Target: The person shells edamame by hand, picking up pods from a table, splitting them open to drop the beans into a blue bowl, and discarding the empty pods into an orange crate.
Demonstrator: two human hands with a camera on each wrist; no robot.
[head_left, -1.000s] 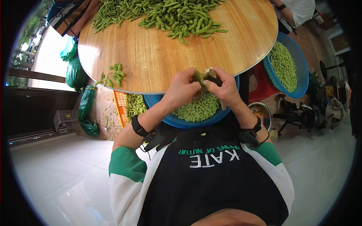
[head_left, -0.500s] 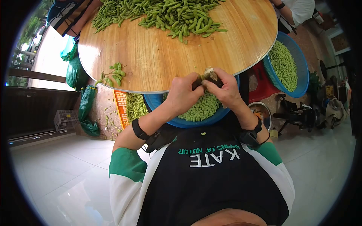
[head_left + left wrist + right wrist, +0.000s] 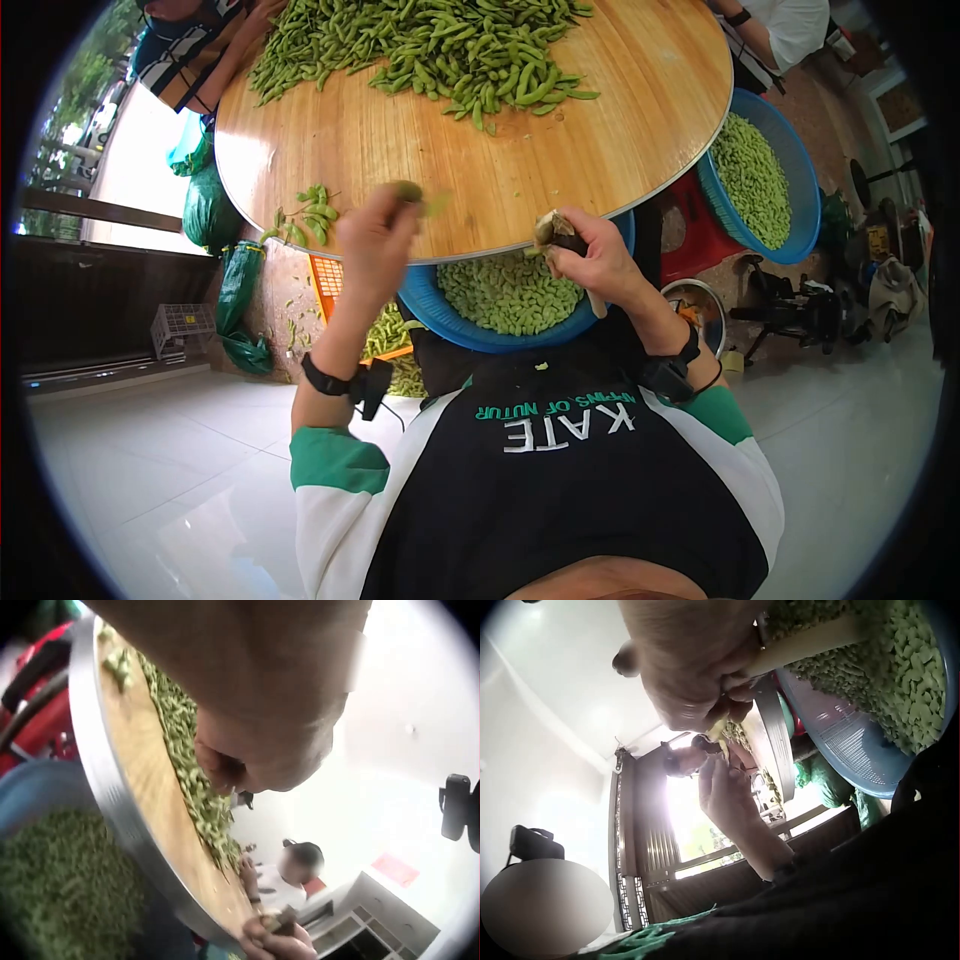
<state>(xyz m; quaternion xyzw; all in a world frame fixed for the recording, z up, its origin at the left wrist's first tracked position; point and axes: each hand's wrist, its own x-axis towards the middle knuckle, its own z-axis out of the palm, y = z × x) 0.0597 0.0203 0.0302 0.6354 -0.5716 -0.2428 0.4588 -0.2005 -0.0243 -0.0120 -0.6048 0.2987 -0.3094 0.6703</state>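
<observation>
My left hand (image 3: pixel 378 240), blurred by motion, is raised over the near left part of the round wooden table (image 3: pixel 480 170). Its fingers are curled, and a blurred green bean pod (image 3: pixel 437 204) sticks out past their tips. A dark cover shows at one fingertip. Over the table's near edge is my right hand (image 3: pixel 600 258), with a dark cover on a digit and something pale at the tips. Its curled fingers grip a pale stick-like handle (image 3: pixel 810 649), which juts from the fist. Below lies a blue basket (image 3: pixel 470 338) of shelled green beans (image 3: pixel 515 292).
A large heap of pods (image 3: pixel 460 50) covers the table's far side; a small bunch (image 3: pixel 312 215) lies at left. An orange crate (image 3: pixel 326 280) stands below left. Another blue basket (image 3: pixel 803 190) of beans and a metal bowl (image 3: pixel 695 293) are at right. People sit across the table.
My left hand has parted from the right one and swung left over the table. The right hand stays near its place, tips now uncovered. The basket of beans shows more fully.
</observation>
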